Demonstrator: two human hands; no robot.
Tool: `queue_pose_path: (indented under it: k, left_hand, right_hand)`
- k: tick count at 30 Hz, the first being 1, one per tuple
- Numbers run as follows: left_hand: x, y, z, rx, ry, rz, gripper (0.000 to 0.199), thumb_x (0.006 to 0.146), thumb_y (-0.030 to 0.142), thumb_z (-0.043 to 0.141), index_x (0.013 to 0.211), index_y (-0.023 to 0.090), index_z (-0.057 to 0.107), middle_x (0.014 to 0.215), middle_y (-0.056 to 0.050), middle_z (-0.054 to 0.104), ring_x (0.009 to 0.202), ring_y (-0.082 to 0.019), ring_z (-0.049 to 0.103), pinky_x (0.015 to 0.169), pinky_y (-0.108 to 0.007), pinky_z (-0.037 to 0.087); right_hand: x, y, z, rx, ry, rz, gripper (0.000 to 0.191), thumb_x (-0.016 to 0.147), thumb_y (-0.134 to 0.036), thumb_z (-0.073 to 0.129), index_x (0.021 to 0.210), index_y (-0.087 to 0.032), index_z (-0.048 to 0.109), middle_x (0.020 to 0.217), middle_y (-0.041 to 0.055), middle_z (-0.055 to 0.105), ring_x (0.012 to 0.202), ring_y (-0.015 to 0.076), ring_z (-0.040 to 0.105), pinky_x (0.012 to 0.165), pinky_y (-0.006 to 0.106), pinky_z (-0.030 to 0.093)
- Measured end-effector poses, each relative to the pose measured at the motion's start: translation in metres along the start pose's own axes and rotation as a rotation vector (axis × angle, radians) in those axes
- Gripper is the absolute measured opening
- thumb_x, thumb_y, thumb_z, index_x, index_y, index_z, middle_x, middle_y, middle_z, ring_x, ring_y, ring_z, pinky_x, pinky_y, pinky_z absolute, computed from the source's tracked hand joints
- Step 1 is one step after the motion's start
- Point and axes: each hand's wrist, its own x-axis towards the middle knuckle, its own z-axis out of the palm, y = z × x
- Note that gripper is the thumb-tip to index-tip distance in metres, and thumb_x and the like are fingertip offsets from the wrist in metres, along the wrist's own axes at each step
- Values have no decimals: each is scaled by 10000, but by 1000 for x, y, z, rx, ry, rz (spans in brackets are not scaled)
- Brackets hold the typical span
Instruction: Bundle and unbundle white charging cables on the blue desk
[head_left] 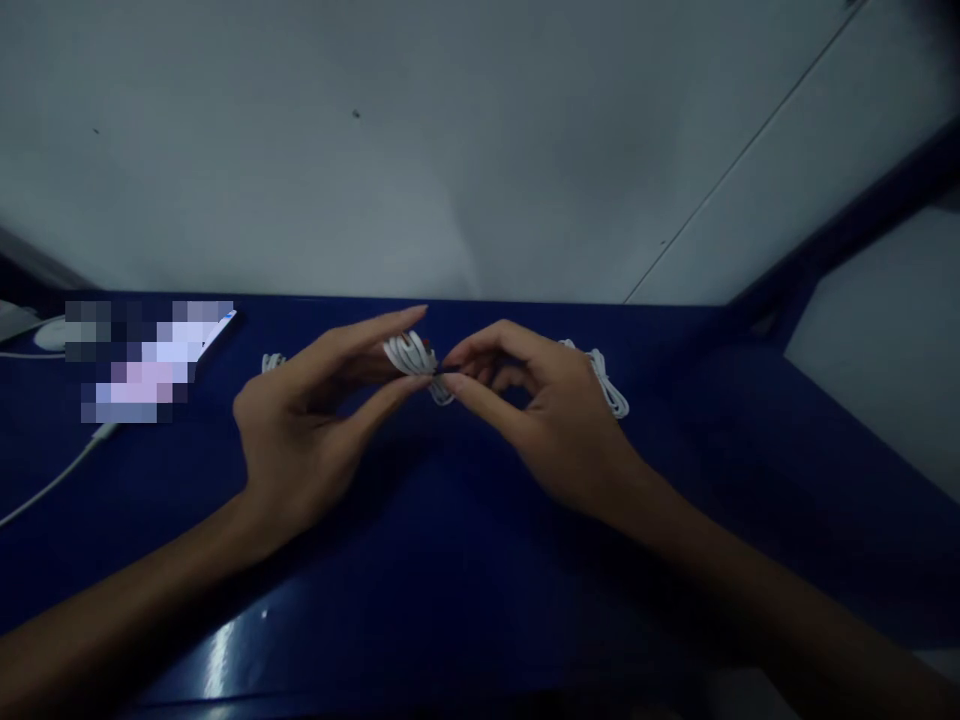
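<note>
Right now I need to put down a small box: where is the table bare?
Bare blue table lies in front of the hands, towards the near edge, and right of the right hand. Crowded: the phone at far left, and the white cable bundles behind the hands.

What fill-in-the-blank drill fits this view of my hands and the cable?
1. Both hands hold a coiled white cable above the ____ table.
2. The left hand grips the coil with fingers and ____.
3. A second white cable bundle lies behind the ____ hand.
4. A white cord runs along the table's ____ side.

Missing words: blue; thumb; right; left
</note>
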Motion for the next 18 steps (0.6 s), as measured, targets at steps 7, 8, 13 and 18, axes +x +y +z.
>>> queue_pose_path:
  k: [7,8,13,18]
  left_hand:
    - [9,-1,5,-267,-15,-269,566,861,245,942,1402,306,790,987,-21,847,910,-207,819,947,-328,688]
    - [10,-3,5,-317,-34,-307,561,861,245,941,1399,300,792,967,-25,843,883,-201,817,917,-317,693]
    - [11,-7,5,-440,-81,-415,572,852,225,942,1400,292,792,1008,-49,849,886,-201,815,888,-312,699]
    - [11,-6,4,-411,-124,-386,635,854,226,943,1453,326,757,1104,-42,863,1008,-223,829,989,-332,683]
  right_hand:
    - [2,14,0,-509,109,-505,117,1116,-147,616,1079,-186,719,1011,84,740,911,207,651,790,364,571]
    - [3,14,-1,-515,110,-520,126,1118,-142,607,1070,-185,715,1006,83,735,909,207,644,800,369,569]
    - [1,10,-2,-423,60,-409,121,1103,-119,628,1034,-193,695,1012,59,719,916,193,638,813,360,545]
    - [1,3,-5,-16,-91,-20,115,1111,-244,645,1019,-215,708,985,16,702,850,160,657,735,312,540]
